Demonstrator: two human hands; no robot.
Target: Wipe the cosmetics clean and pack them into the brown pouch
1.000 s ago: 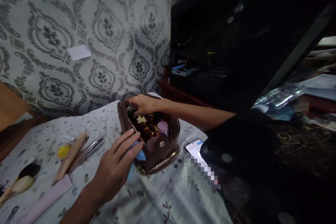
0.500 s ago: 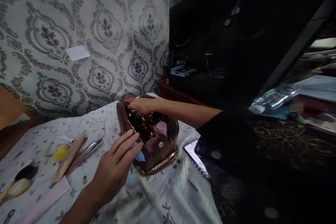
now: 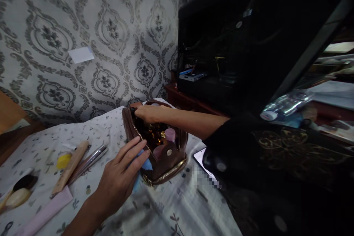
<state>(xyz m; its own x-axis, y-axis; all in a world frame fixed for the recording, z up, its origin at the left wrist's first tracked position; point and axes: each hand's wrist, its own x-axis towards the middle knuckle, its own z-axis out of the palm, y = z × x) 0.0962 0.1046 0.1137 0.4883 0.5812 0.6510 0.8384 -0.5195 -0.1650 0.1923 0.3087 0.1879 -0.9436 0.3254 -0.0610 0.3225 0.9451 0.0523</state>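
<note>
A brown bag (image 3: 177, 158) with a gold zipper stands unzipped on the patterned cloth. My left hand (image 3: 124, 166) lies against its near left side, fingers stretched out along the zipper edge. Something blue (image 3: 146, 163), perhaps cloth or a wrapper, shows beneath those fingers. Into the far left end of the bag reaches my right hand (image 3: 148, 113); its fingers are hidden inside, so what they hold does not show. A pink-capped container (image 3: 170, 134) and several shiny gold and amber items (image 3: 157, 136) sit in the bag.
Left on the cloth lie a beige tube (image 3: 70, 167), a pink tube (image 3: 45, 212), slim silver-ended sticks (image 3: 91, 160), a yellow item (image 3: 63, 161) and a brush (image 3: 16, 197). A phone (image 3: 203, 156) is right of the bag. Behind stands a large black screen (image 3: 215, 59); a plastic bottle (image 3: 287, 105) lies right.
My right hand has shifted slightly within the far end of the bag, its wrist a little lower. My left hand and the bag have hardly moved.
</note>
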